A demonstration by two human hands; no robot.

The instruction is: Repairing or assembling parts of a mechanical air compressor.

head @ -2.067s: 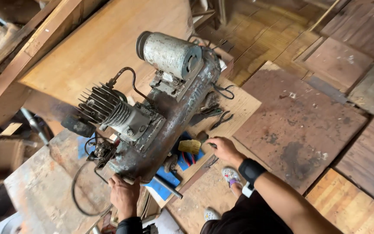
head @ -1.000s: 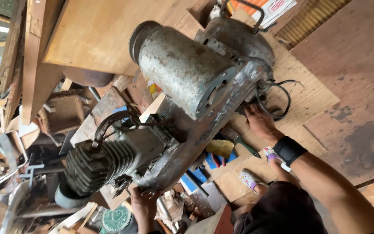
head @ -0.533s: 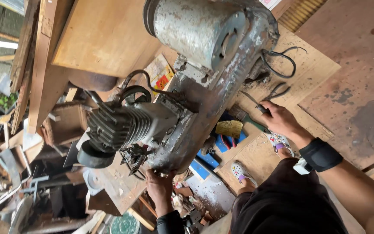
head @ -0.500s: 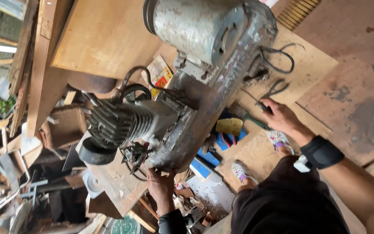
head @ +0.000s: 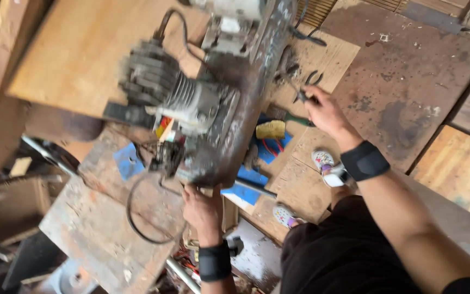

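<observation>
My left hand (head: 202, 209) grips the near end of the old engine (head: 213, 109) (grimy, finned) on the bench; my right hand (head: 325, 111) closes, seemingly, around pliers (head: 303, 93) beside it.

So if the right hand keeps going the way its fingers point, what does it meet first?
Probably the dark metal pliers on the plywood board, just past the right hand; its fingertips look at them, though depth is unclear.
</observation>
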